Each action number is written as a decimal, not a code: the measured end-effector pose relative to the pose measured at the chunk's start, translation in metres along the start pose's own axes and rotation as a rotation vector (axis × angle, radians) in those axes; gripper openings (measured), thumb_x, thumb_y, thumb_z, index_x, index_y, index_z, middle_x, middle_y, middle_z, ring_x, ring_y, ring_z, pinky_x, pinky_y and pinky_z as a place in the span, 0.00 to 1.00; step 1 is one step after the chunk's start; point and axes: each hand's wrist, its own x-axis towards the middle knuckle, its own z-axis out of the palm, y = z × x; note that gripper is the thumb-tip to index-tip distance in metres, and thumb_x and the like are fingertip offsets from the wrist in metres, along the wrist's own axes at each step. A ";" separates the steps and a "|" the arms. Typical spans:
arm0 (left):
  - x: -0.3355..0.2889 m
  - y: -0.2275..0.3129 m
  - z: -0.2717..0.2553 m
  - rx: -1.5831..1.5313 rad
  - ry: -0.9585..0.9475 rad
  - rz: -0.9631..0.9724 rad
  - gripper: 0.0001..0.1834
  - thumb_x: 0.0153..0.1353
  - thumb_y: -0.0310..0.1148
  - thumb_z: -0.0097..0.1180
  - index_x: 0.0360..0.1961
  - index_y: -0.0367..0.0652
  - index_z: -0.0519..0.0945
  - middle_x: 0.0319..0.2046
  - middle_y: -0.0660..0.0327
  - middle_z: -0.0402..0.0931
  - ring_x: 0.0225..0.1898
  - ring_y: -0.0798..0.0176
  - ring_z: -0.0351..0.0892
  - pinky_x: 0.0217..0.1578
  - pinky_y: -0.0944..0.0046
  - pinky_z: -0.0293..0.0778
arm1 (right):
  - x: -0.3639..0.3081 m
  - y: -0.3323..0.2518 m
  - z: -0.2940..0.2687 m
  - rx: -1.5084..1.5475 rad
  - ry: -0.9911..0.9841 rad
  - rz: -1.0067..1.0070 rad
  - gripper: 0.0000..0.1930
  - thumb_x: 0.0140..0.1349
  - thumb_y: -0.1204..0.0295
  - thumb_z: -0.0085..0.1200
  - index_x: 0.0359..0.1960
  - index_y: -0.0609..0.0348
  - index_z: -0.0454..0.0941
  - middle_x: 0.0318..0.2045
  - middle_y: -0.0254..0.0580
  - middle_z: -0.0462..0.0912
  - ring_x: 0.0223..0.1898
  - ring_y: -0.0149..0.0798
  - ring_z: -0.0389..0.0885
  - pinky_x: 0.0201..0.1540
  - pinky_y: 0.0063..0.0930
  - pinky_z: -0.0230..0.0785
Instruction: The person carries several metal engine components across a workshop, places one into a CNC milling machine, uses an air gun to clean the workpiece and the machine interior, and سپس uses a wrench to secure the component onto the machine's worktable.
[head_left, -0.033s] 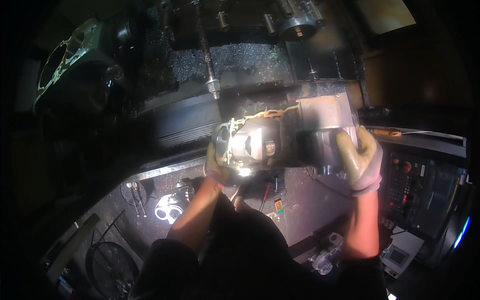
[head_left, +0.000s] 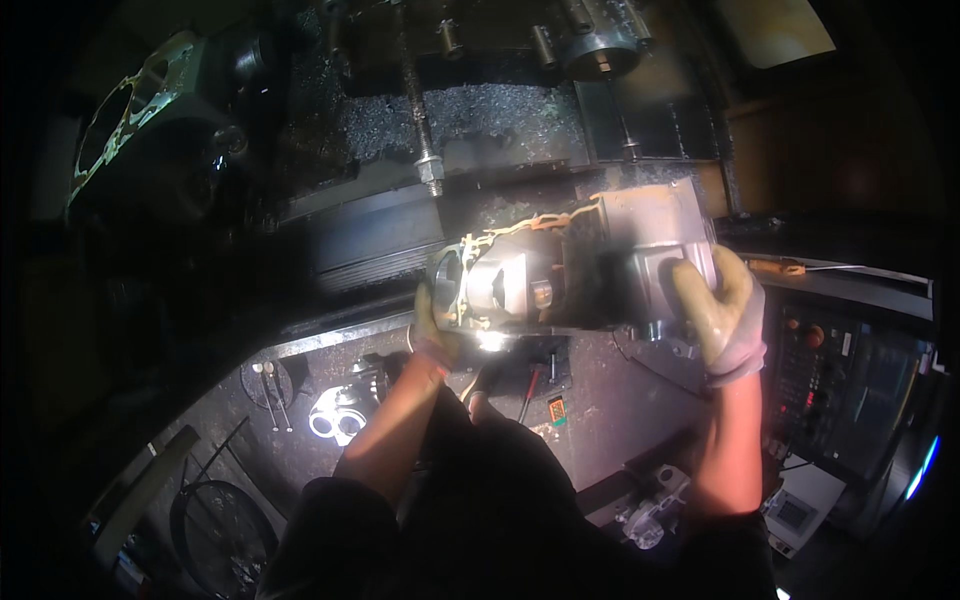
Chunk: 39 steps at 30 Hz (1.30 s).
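Between my two gloved hands I hold a large machined metal casting, a boxy grey housing (head_left: 645,222), level above the machine's front edge. Its left part has a round opening with a yellowish, uneven rim, and bright light falls on its inner bores. My left hand (head_left: 432,322) grips the left end, with most of its fingers hidden behind the metal. On the right end my right hand (head_left: 728,315) is closed, thumb across the near face and fingers over the outer side. Both gloves are pale, with light cuffs.
Beyond the casting, a threaded rod with a nut (head_left: 430,170) and a round fixture (head_left: 600,55) stand among metal chips (head_left: 470,120). Another housing (head_left: 180,100) sits far left. An orange-handled tool (head_left: 775,267) lies on the right ledge, above a control panel (head_left: 825,370). Below are shiny castings (head_left: 340,415).
The casting has turned slightly in my hands, so its right near face shows more brightly. Both hands keep their grip. The view has shifted a little.
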 end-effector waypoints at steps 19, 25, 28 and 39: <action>0.047 0.068 -0.004 1.035 0.417 -0.119 0.26 0.62 0.49 0.64 0.43 0.33 0.86 0.31 0.57 0.83 0.31 0.62 0.78 0.34 0.61 0.75 | 0.255 0.289 0.143 -0.141 -0.375 0.287 0.21 0.70 0.65 0.59 0.56 0.69 0.80 0.49 0.45 0.87 0.46 0.38 0.84 0.49 0.33 0.76; 0.097 0.093 -0.066 0.643 0.597 -0.228 0.23 0.62 0.45 0.67 0.45 0.32 0.83 0.38 0.54 0.84 0.34 0.59 0.81 0.37 0.59 0.77 | 0.307 0.303 0.250 -0.088 -0.518 0.541 0.18 0.62 0.61 0.67 0.44 0.65 0.85 0.43 0.49 0.87 0.42 0.42 0.84 0.48 0.38 0.75; 0.107 0.107 -0.075 0.458 0.622 -0.294 0.23 0.63 0.42 0.68 0.49 0.33 0.81 0.43 0.56 0.83 0.39 0.60 0.82 0.41 0.59 0.77 | 0.335 0.335 0.279 -0.327 -0.718 0.096 0.16 0.62 0.60 0.64 0.46 0.56 0.86 0.44 0.46 0.88 0.42 0.40 0.84 0.49 0.37 0.76; 0.140 0.148 -0.114 0.747 0.641 -0.225 0.17 0.71 0.39 0.51 0.50 0.40 0.83 0.45 0.57 0.85 0.43 0.56 0.83 0.45 0.57 0.79 | 0.332 0.322 0.352 -0.523 -0.921 -0.030 0.17 0.70 0.62 0.49 0.49 0.61 0.84 0.36 0.46 0.85 0.34 0.41 0.81 0.39 0.42 0.75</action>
